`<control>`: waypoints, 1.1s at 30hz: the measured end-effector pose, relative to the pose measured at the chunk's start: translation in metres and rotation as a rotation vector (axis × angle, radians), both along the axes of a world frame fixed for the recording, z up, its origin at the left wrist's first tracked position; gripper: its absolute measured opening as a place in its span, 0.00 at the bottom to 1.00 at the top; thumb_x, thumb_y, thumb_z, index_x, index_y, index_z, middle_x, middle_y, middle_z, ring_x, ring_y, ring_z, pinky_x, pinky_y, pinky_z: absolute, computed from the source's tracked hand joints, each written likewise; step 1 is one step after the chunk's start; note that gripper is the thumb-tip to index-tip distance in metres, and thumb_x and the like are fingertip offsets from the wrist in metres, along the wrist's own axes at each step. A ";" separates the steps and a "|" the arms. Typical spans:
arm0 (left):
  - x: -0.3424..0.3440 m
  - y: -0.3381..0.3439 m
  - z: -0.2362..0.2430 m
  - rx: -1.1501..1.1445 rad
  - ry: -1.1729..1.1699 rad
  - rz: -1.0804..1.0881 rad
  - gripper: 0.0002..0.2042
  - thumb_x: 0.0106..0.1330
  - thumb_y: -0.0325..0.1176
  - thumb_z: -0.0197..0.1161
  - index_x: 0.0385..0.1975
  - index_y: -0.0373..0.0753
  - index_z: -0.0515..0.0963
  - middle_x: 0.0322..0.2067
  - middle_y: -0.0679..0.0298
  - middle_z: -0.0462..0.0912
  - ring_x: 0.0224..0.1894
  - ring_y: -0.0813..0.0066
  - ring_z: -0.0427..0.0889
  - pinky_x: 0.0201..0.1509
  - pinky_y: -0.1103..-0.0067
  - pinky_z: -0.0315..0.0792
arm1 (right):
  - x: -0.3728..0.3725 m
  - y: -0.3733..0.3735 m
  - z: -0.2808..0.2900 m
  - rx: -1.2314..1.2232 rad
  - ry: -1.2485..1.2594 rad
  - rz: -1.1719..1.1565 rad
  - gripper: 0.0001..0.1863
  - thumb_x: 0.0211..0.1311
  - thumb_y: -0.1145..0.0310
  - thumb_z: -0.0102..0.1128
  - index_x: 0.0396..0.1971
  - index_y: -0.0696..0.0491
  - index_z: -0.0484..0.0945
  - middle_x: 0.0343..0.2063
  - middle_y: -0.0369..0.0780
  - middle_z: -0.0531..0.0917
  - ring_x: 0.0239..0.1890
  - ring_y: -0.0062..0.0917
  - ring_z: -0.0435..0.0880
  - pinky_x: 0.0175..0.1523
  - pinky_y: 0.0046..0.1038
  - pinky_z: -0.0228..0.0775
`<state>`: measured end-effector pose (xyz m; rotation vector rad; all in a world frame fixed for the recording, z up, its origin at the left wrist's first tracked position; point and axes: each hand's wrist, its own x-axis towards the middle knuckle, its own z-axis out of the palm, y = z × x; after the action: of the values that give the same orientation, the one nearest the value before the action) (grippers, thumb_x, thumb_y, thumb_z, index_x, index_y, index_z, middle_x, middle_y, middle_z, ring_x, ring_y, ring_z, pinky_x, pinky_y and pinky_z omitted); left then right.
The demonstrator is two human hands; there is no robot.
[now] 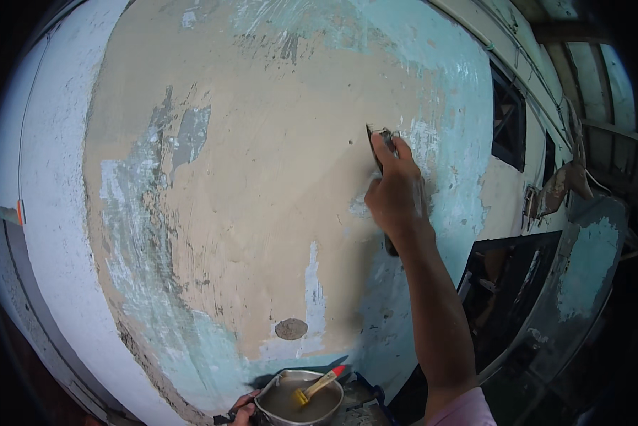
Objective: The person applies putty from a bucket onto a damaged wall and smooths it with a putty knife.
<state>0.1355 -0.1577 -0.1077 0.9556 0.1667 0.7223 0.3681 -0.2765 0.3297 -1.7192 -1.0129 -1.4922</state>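
My right hand (397, 195) is raised against the wall (276, 163), its fingers wrapped round a plastering trowel (370, 142). The dark blade shows nearly edge-on, and its lower end pokes out below my wrist. Down at the bottom edge, my left hand (244, 413), partly cut off, is closed on the dark handle of a metal saucepan (263, 402). Cloudy grey-brown liquid fills much of the pan. A paintbrush (323, 384) with yellow bristles and a red-tipped wooden handle leans in it, bristles down and handle over the right rim.
Beige plaster covers the wall's middle, with flaking turquoise paint and grey scraped patches around it. A round grey patch (290, 329) sits low on it. At right are a small dark window (508, 113), a dark opening (507, 284) and a hanging brown cloth (557, 188).
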 end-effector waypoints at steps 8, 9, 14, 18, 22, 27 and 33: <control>-0.002 -0.005 -0.016 -0.055 -0.101 -0.013 0.17 0.74 0.34 0.49 0.56 0.31 0.72 0.52 0.59 0.78 0.55 0.67 0.74 0.60 0.72 0.66 | -0.010 -0.018 0.083 -0.106 0.112 0.007 0.29 0.49 0.82 0.52 0.56 0.57 0.76 0.49 0.57 0.77 0.53 0.51 0.76 0.59 0.40 0.70; 0.000 -0.004 -0.019 -0.074 -0.077 -0.016 0.16 0.74 0.34 0.48 0.55 0.31 0.72 0.51 0.59 0.78 0.54 0.68 0.74 0.59 0.73 0.67 | -0.006 -0.019 0.081 -0.106 0.057 0.007 0.29 0.48 0.82 0.52 0.56 0.57 0.76 0.50 0.56 0.77 0.55 0.50 0.76 0.61 0.38 0.68; 0.006 -0.006 -0.003 -0.004 -0.103 0.087 0.16 0.76 0.34 0.47 0.54 0.32 0.73 0.48 0.62 0.79 0.50 0.71 0.75 0.55 0.73 0.69 | 0.009 -0.023 0.000 -0.196 0.030 -0.032 0.34 0.47 0.83 0.51 0.61 0.54 0.71 0.59 0.54 0.71 0.60 0.50 0.72 0.64 0.38 0.65; 0.011 0.003 -0.025 0.112 -0.089 0.065 0.15 0.75 0.34 0.49 0.53 0.32 0.75 0.43 0.63 0.80 0.44 0.72 0.77 0.49 0.75 0.72 | -0.019 -0.016 -0.050 -0.200 0.322 -0.079 0.37 0.48 0.84 0.50 0.64 0.52 0.68 0.63 0.53 0.66 0.62 0.50 0.70 0.66 0.39 0.65; 0.012 0.001 -0.031 0.222 -0.078 0.151 0.14 0.75 0.33 0.49 0.51 0.31 0.76 0.42 0.62 0.81 0.42 0.72 0.77 0.47 0.75 0.73 | -0.027 -0.019 -0.047 -0.181 0.348 -0.071 0.36 0.48 0.84 0.49 0.63 0.52 0.68 0.64 0.53 0.65 0.62 0.50 0.69 0.66 0.39 0.65; 0.010 0.001 -0.041 0.332 -0.033 0.244 0.14 0.75 0.32 0.49 0.50 0.30 0.76 0.43 0.61 0.81 0.43 0.71 0.78 0.49 0.75 0.73 | -0.023 -0.020 -0.048 -0.182 0.302 -0.042 0.35 0.48 0.85 0.48 0.62 0.54 0.70 0.64 0.53 0.66 0.61 0.51 0.70 0.65 0.40 0.66; 0.008 -0.008 -0.020 0.411 0.030 0.350 0.14 0.74 0.29 0.48 0.50 0.27 0.77 0.48 0.56 0.81 0.50 0.67 0.76 0.57 0.73 0.69 | -0.024 -0.006 -0.053 -0.107 0.306 -0.059 0.35 0.49 0.85 0.48 0.62 0.54 0.69 0.63 0.55 0.65 0.61 0.51 0.71 0.64 0.39 0.68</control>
<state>0.1438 -0.1662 -0.1275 1.3477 0.2193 1.0909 0.3445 -0.2822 0.2766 -1.9943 -0.8991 -1.1797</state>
